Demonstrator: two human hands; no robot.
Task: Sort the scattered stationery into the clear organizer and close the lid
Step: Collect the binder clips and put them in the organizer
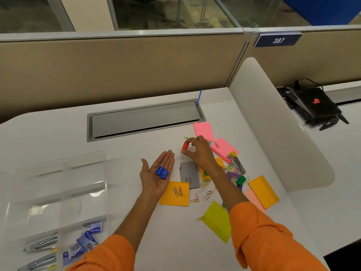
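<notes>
My left hand (156, 173) lies palm up over the desk, cradling blue binder clips (162, 172). Just to its right, my right hand (197, 151) pinches a red binder clip (185, 146) between thumb and fingertips above the desk. The clear organizer (58, 192) stands at the left with its lid up; staple boxes (86, 239) and metal staple removers (41, 245) lie in its near compartments. Scattered at the right are coloured paper clips (203, 194), a green binder clip (240, 180), orange sticky notes (174, 193), pink notes (224, 147) and a yellow-green pad (217, 220).
A grey cable hatch (144, 119) is set into the desk behind the hands. A grey card (189, 174) lies under my right wrist. A white curved divider (277, 124) bounds the desk on the right, with a black device (314, 104) beyond it.
</notes>
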